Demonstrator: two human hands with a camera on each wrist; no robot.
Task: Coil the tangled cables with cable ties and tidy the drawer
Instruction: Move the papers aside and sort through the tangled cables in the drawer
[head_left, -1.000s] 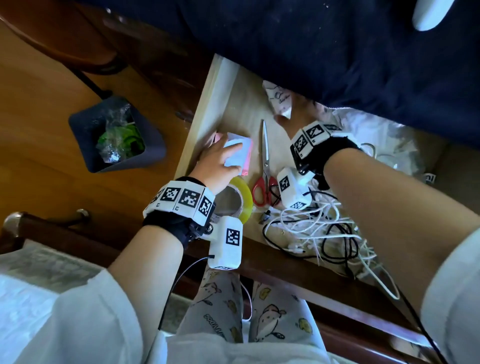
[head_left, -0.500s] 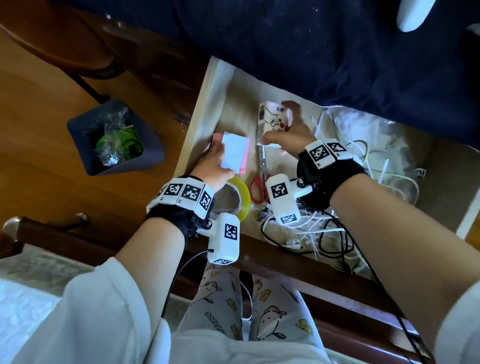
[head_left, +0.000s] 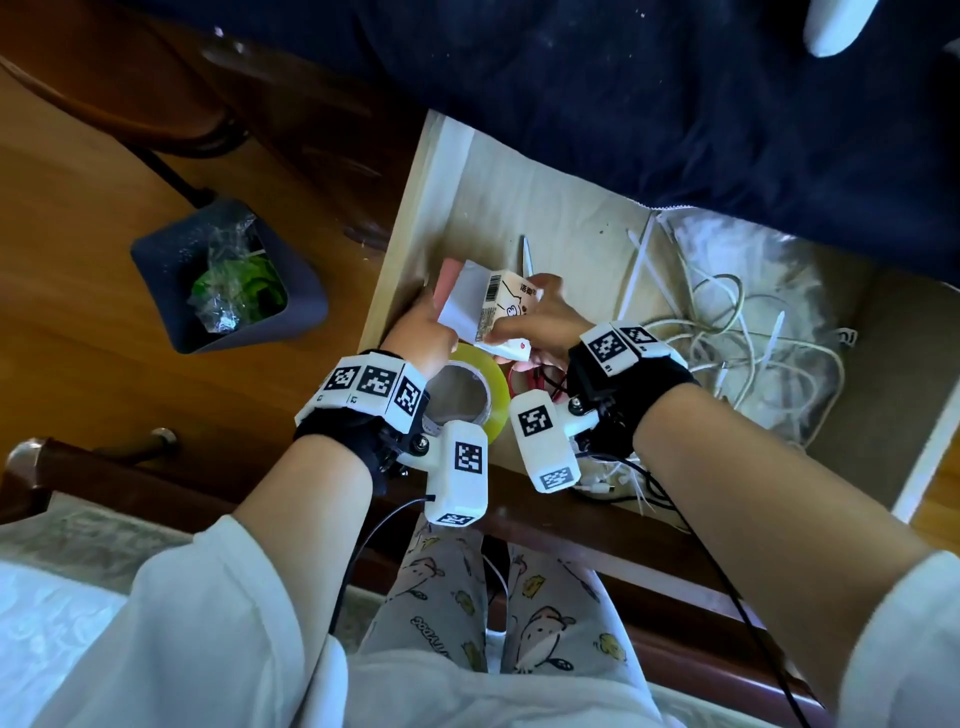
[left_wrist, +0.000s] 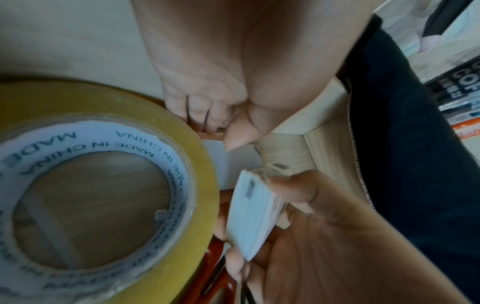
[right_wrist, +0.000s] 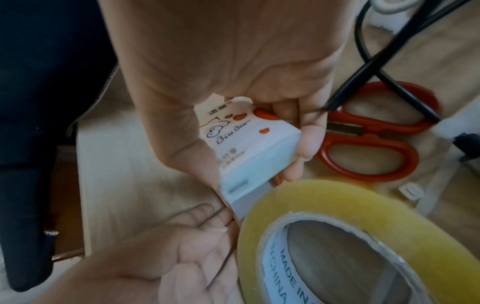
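cables (head_left: 737, 332) — just right of hands

Tape roll (head_left: 480, 387) yellow, centre frame; scissors (right_wrist: 369, 142) red-handled; small box (head_left: 506, 306) white with red hearts, barcode; cables (head_left: 727, 332) white, few black, right; bin (head_left: 228, 280) dark blue-grey, left

One tape roll (head_left: 480, 387), one scissors (right_wrist: 369, 139) (red-handled).

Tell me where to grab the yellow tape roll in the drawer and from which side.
Hook fingers into the open core of the tape roll from above and pinch its wall. It lies flat on the drawer floor, hole up. Come from the near side: the left hand and right hand crowd its far edge.
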